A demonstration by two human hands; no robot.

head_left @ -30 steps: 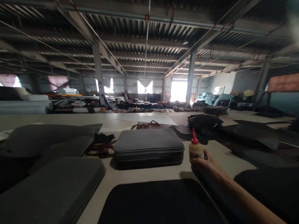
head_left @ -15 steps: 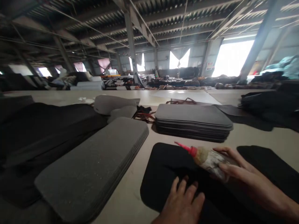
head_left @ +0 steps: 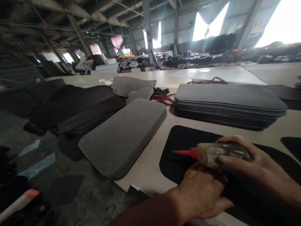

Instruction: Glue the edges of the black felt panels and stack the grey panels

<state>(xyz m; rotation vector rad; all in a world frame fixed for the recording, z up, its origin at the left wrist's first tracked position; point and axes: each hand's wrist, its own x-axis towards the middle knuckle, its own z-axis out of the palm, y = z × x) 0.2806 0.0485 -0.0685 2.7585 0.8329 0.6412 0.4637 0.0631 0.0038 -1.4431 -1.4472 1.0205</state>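
Observation:
My right hand (head_left: 244, 157) is wrapped round a brownish glue bottle (head_left: 213, 153) with a red nozzle pointing left. The bottle is tilted nearly level above a black rounded panel (head_left: 174, 147) on the table. Below the bottle, my left hand (head_left: 203, 188) is over the panel, its thumb apart; the other fingertips are hidden under the bottle and the hand, so what they touch does not show.
A stack of grey rounded panels (head_left: 124, 135) lies at the left table edge, another stack (head_left: 228, 97) behind the black panel. Dark cloth (head_left: 82, 103) hangs at the left. Another black piece (head_left: 293, 144) is at the right. Floor shows lower left.
The view has turned left and down. My left hand has moved in under the bottle, its fingers now largely hidden. The bottle in my right hand has swung closer to level.

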